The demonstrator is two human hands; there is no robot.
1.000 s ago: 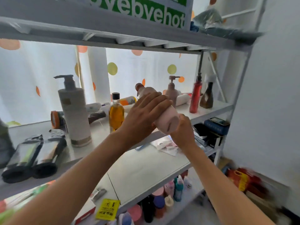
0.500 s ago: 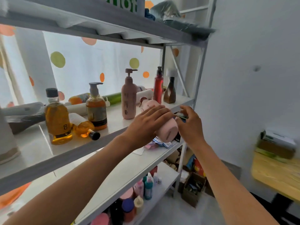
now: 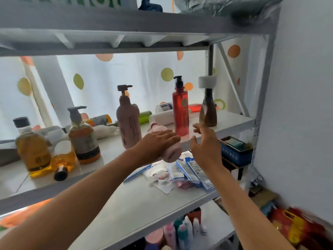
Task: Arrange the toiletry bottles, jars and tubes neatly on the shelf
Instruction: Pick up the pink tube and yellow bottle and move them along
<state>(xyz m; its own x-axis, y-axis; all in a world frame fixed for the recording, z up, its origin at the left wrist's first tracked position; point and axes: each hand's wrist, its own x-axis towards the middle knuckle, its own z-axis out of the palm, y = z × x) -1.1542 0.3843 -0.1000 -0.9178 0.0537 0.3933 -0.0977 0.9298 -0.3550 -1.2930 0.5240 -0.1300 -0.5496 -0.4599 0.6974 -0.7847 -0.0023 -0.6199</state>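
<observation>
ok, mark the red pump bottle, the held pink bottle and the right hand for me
red pump bottle (image 3: 180, 112), head view, middle of its clear red body.
pink bottle (image 3: 172, 153), head view, flat base end below the fingers.
right hand (image 3: 205, 147), head view, back of the hand.

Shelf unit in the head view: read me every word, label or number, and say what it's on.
No text can be read whole.
Green sign: white letters cut off at top.
Amber bottle: label mark, blurred.
Upright pink pump bottle: print too small.
Blue sachets: print too small.
Blue box: lettering blurred.
</observation>
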